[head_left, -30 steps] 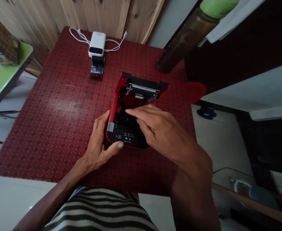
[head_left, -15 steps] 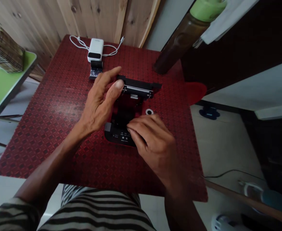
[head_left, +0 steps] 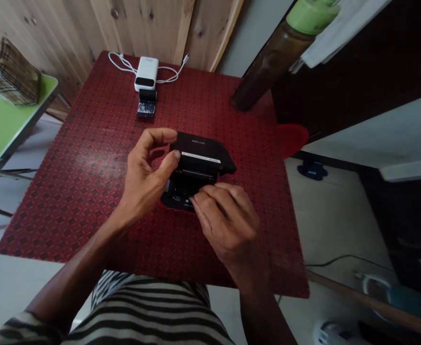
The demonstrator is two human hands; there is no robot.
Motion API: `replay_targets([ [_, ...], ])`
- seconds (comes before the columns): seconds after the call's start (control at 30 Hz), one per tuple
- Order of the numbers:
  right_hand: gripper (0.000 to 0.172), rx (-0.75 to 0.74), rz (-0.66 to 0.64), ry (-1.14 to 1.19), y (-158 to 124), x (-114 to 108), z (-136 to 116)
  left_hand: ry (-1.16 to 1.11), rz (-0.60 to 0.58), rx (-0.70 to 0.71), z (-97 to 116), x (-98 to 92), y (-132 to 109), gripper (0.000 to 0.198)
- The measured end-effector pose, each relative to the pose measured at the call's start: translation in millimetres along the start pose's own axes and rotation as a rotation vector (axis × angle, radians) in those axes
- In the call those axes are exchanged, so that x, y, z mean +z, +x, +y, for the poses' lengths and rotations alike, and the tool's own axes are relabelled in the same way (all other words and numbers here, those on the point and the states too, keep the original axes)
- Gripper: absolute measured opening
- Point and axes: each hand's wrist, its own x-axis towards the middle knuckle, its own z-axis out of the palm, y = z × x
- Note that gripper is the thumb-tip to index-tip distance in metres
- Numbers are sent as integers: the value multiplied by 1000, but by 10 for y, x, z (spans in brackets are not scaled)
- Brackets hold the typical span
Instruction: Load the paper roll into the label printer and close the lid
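Observation:
A small black printer-like device, with buttons and small white markings on its front panel, rests on the table before me. Its hinged lid is partly raised. My left hand grips the lid's left side, thumb on the near face and fingers over the top edge. At the front right of the device, my right hand is closed in a pinch by the panel. Whatever lies between those fingertips is hidden. The inside of the device is dark and mostly in shadow.
Toward the back of the red patterned table lie a white power bank with a white cable and a small black roll with a shiny strip. A green-capped bottle stands at back right. A green table is left.
The lid has swung down toward me, so its outer top now shows. My left hand came nearer with it. The white ring beside the device is now out of sight.

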Motion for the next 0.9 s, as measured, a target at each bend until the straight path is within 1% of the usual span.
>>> replay_targets([
  [0.07,18,11,6,-21,-14,-9,-7,-50,20,-100,-79,-6,-86,47],
  [0.13,20,35,-1,-53,-25,-16,-19,-92,30,-221,-150,-19,-166,61],
  [0.2,19,76,9,-69,-32,-5,-30,-137,10,-331,-196,-30,-232,66],
  [0.3,14,122,22,9,-38,43,-28,-179,-33,-405,-209,-31,-292,67],
  [0.4,13,152,-3,97,-39,74,-5,-188,-78,-404,-187,-27,-308,64],
  [0.57,11,203,-47,160,-31,37,10,-184,-159,-358,-161,-59,-296,60],
  [0.77,9,228,-84,188,-39,26,-8,-172,-185,-340,-171,-94,-292,62],
  [0.9,7,231,-50,269,-67,24,30,-177,-181,-339,-219,-122,-292,63],
])
